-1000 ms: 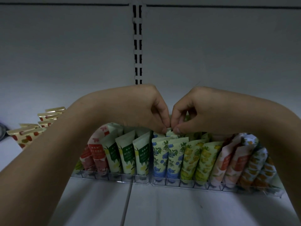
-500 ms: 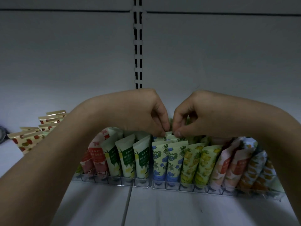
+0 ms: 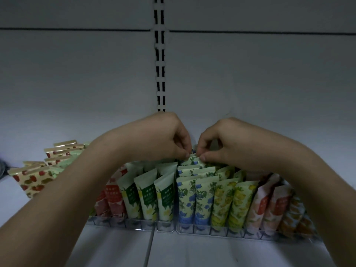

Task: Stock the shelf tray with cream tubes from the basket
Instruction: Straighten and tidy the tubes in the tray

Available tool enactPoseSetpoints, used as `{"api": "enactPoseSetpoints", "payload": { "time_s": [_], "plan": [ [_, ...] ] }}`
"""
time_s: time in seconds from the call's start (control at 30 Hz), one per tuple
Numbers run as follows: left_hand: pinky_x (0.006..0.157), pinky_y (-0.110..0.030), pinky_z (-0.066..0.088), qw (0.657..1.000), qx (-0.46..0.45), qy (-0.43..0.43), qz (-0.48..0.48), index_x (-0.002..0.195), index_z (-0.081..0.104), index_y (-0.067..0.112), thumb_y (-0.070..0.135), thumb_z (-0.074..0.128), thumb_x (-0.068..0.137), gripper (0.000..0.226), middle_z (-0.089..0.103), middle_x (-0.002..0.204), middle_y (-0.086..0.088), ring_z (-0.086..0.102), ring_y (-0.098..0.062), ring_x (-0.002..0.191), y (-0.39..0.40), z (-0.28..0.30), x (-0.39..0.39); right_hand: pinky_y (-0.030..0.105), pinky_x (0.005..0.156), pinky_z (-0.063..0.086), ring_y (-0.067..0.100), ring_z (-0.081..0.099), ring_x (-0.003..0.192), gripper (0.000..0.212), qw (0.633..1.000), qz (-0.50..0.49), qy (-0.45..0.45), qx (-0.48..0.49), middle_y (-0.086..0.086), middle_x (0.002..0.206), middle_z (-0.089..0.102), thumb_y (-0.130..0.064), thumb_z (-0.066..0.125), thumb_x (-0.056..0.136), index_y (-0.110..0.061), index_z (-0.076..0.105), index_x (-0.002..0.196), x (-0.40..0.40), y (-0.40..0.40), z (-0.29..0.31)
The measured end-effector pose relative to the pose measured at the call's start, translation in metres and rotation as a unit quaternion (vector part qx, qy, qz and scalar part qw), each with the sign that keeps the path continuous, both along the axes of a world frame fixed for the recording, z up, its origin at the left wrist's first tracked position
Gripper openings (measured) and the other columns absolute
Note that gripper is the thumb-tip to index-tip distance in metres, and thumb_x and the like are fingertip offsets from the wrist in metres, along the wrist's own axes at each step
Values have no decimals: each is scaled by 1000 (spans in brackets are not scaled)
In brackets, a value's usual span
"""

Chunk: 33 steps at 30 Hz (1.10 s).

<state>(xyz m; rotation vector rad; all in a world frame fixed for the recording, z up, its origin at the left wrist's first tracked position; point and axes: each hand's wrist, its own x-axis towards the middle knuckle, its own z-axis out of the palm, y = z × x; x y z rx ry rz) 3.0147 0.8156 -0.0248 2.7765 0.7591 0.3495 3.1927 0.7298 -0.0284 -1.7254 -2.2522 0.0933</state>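
Two clear shelf trays stand side by side on the white shelf, packed with upright cream tubes in rows: red, green-labelled, blue-flowered, yellow, pink and orange. My left hand and my right hand meet over the back of the blue-flowered rows. Both pinch the top edge of one blue-flowered tube in a rear row with thumb and fingertips. The tube's lower part is hidden behind the tubes in front. No basket is in view.
A stack of strawberry-print tubes lies at the left on the shelf. Behind the trays rises the white back panel with a slotted upright. A dark object shows at the far left edge.
Both hands stay pinched on the same rear tube and have sunk slightly toward the tray. The view has tilted a little.
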Motion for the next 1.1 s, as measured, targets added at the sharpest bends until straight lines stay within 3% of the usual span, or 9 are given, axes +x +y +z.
{"api": "enactPoseSetpoints", "payload": {
  "time_s": [0.17,0.43,0.77,0.93,1.0,1.1],
  "plan": [
    [58,-1,40,1000,7,7,-15,82,74,31,26,73,82,6,65,67,30,60,11,62,1,-3,2,16,57,39,-9,57,68,1,1000,-1,-17,-6,-18,79,69,-33,72,84,-34,72,84,-1,3,-4],
    [60,-4,44,999,-23,6,-31,78,74,37,25,75,80,12,68,67,27,62,10,64,3,-1,-1,7,49,38,-10,57,62,8,1000,-17,0,-6,-22,74,67,-34,77,79,-33,71,75,0,2,-3],
    [61,-2,44,999,-37,-9,-26,85,76,34,28,74,82,7,68,68,28,63,11,65,3,-1,-1,8,54,42,-8,60,63,8,1000,-14,21,-1,-18,72,69,-35,75,80,-31,71,75,1,0,0],
    [62,4,38,997,36,-70,12,91,76,32,25,72,83,11,61,64,33,58,20,71,8,3,-2,12,62,43,-10,59,72,5,996,-45,11,83,-20,79,68,-30,67,87,-31,72,87,8,1,6],
    [66,1,40,995,69,-67,27,95,76,32,26,71,83,14,57,68,35,57,20,72,8,1,0,20,71,50,-6,61,75,7,995,-56,-4,87,-19,86,69,-29,66,88,-31,72,92,6,2,3],
    [79,-18,50,996,70,-43,37,97,75,33,31,70,84,14,58,73,33,59,14,77,9,-4,3,33,77,55,2,64,80,9,995,-65,-27,65,-16,88,71,-31,66,88,-31,72,95,2,4,-4]
  ]
}}
